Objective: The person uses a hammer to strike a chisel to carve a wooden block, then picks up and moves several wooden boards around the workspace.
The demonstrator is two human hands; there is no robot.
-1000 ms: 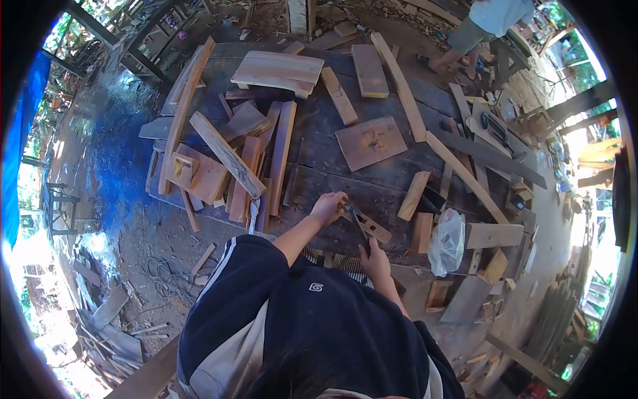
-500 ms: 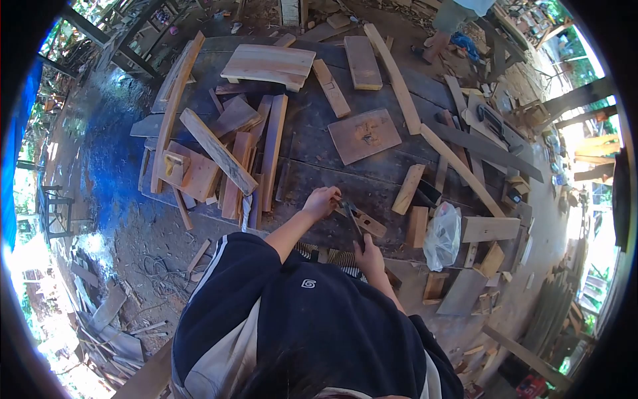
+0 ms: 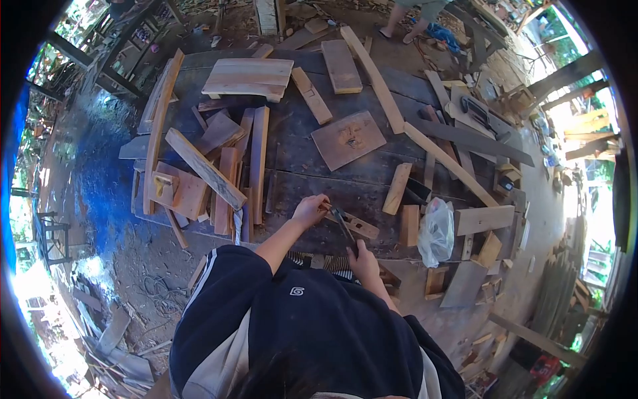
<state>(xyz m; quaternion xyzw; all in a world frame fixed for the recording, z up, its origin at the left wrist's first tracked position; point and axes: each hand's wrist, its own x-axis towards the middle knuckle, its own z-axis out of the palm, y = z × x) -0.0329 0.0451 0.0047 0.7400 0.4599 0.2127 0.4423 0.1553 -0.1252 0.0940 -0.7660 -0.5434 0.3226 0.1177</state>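
Wood block (image 3: 367,230) gripped by L hand (image 3: 310,210); R hand (image 3: 364,259) clutches dark tool (image 3: 345,229).

No readable text or labels

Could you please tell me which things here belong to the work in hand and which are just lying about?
In hand: left hand, at the end of the small wood block; right hand, gripping the dark tool; workbench.
Lying about: square board; plastic bag; stacked planks; another person's legs.
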